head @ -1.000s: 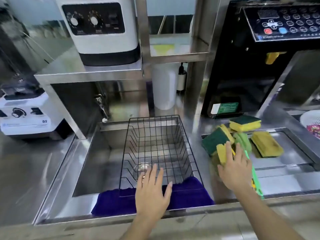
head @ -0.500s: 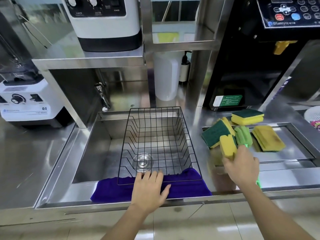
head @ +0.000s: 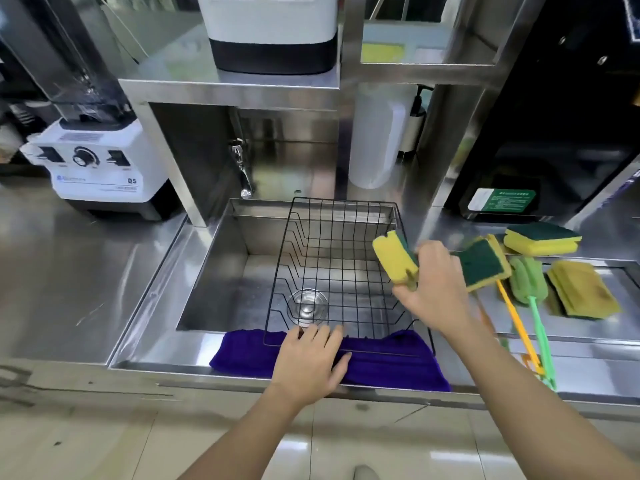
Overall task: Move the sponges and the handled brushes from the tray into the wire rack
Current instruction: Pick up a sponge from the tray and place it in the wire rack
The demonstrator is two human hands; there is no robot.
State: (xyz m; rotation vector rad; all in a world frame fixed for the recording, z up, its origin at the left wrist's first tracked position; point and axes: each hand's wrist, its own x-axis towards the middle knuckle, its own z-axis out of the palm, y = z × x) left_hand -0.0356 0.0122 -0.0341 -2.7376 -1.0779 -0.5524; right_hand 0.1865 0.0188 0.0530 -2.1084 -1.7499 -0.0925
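Note:
My right hand [head: 437, 289] grips a yellow sponge [head: 394, 257] with a green back, held above the right rim of the black wire rack [head: 332, 268]. The rack stands in the sink and holds nothing. My left hand [head: 310, 363] lies flat on the purple cloth [head: 388, 365] against the rack's near edge. On the steel tray [head: 588, 327] to the right lie a green-faced sponge [head: 482, 262], a worn yellow sponge [head: 581, 289], a green-handled brush [head: 530, 289] and an orange handle [head: 516, 323]. Another yellow-green sponge [head: 542, 239] sits behind the tray.
The sink [head: 221, 271] has a drain [head: 307, 304] under the rack and a tap [head: 242, 168] behind. A white blender [head: 100, 168] stands at left, a white appliance [head: 270, 32] on the shelf above, a white bottle [head: 375, 140] behind the sink, and a black machine [head: 554, 116] at right.
My right hand has lifted the yellow sponge off the tray and carried it left to the rack's right rim. My left hand stays on the cloth. The camera has tilted down.

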